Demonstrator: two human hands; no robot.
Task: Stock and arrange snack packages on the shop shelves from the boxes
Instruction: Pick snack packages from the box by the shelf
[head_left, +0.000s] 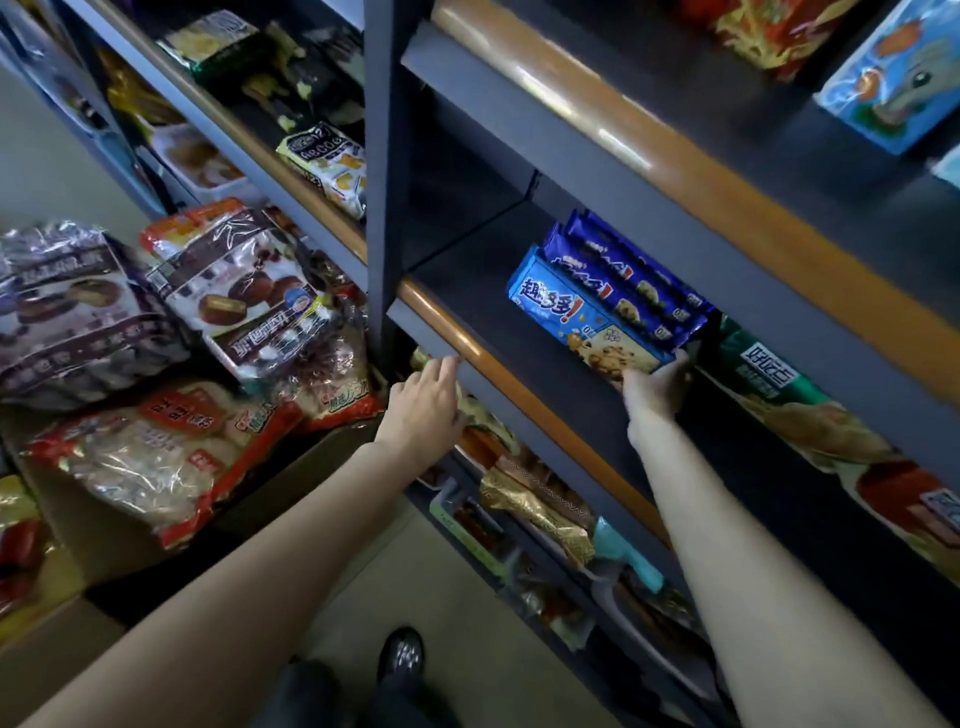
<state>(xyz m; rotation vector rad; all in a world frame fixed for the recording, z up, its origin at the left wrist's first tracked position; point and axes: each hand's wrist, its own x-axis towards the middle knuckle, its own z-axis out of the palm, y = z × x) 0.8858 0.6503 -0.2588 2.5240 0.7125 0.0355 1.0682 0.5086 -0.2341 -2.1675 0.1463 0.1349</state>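
My right hand (655, 388) reaches into the dark middle shelf (467, 280) and grips the near end of a light blue chocolate-chip cookie pack (576, 317). Behind it, several dark blue cookie packs (628, 275) lean in a row. My left hand (423, 405) hangs at the shelf's wooden front rail (498, 374), fingers loosely bent around its underside edge; whether it holds the rail I cannot tell. A cardboard box (171, 525) at the left holds large snack bags, among them a red and clear bag (156, 452) and chocolate pie bags (239, 291).
Green chip bags (779, 384) fill the shelf to the right of the cookies. The lower shelf holds gold and teal packets (540, 509). An upper shelf carries a blue cartoon box (893, 78). A steel upright (382, 171) divides the shelving. My shoe (401, 657) stands on the floor.
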